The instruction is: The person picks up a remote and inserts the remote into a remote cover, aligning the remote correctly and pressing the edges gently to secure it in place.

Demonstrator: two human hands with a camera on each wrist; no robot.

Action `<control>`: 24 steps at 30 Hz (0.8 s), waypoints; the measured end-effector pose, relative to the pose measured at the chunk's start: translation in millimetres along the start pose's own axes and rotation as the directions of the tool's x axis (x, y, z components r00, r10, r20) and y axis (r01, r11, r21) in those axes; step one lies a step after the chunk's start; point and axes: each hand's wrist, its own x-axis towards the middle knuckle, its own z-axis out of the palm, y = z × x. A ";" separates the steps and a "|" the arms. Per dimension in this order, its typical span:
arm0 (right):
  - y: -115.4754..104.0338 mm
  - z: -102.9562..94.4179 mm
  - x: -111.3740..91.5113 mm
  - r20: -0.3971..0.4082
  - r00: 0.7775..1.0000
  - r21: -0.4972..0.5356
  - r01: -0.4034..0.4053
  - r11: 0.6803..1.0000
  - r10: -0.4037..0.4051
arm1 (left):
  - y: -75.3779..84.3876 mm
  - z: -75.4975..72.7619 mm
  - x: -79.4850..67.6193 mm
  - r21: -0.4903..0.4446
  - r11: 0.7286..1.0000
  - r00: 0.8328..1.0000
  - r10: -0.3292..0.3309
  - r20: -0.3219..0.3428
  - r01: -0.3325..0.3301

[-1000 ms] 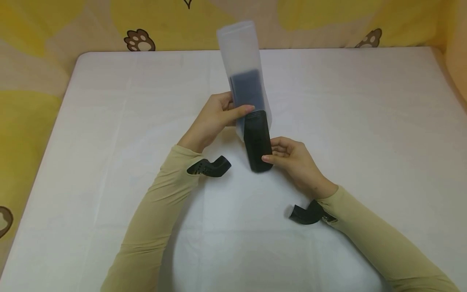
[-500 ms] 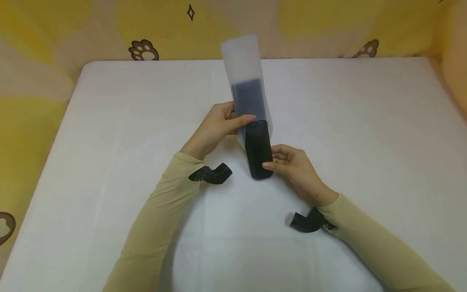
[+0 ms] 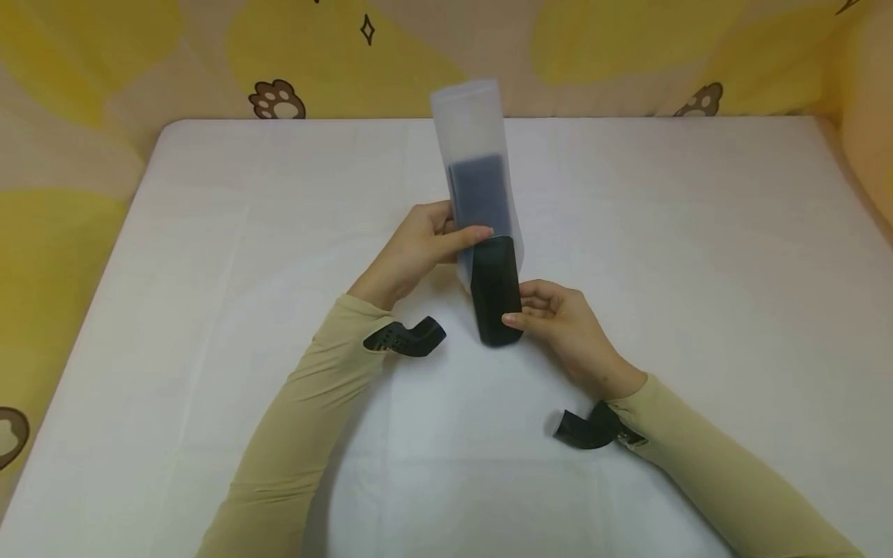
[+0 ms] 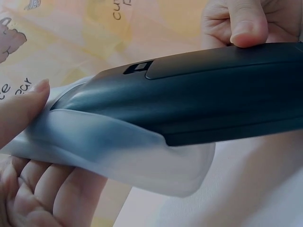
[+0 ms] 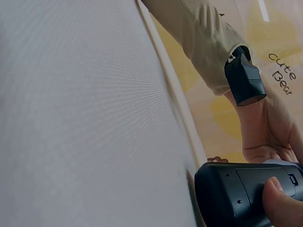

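A long black handheld device (image 3: 496, 298), with a seamed panel and small latch on its surface, sits partly inside a translucent plastic sleeve (image 3: 469, 124). Its far part shows bluish through the sleeve. My left hand (image 3: 422, 240) grips the sleeve, thumb on top near its mouth and fingers underneath. With thumb and fingers, my right hand (image 3: 561, 322) pinches the device's near end at its right edge. In the left wrist view, the sleeve's curved lip (image 4: 189, 175) lies below the black body (image 4: 213, 94). The right wrist view shows the right thumb (image 5: 279, 201) on the device's panel.
Below the hands spreads a white-covered table (image 3: 244, 349). A yellow and beige patterned cloth (image 3: 391, 46) hangs behind its far edge. Black curved camera mounts poke from the left sleeve cuff (image 3: 349, 314) and right sleeve cuff (image 3: 638, 391).
The whole head view has shifted, so table, hands and objects sit lower in it. Both hands keep their holds, and the sleeve looks slightly shorter from above.
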 end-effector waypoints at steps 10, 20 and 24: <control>0.3 0.6 -0.5 -0.023 1.000 -0.007 0.005 1.000 -0.005 | -0.1 1.6 -0.4 0.002 1.000 1.000 0.009 -0.015 -0.009; 0.0 0.3 -0.1 -0.050 0.999 -0.016 0.003 1.000 -0.004 | -3.0 4.5 1.4 -0.025 0.999 0.997 0.040 -0.070 -0.041; -0.1 0.4 -0.2 -0.052 0.999 -0.013 -0.002 1.000 0.001 | -3.0 5.0 1.2 -0.037 0.999 0.997 0.036 -0.075 -0.038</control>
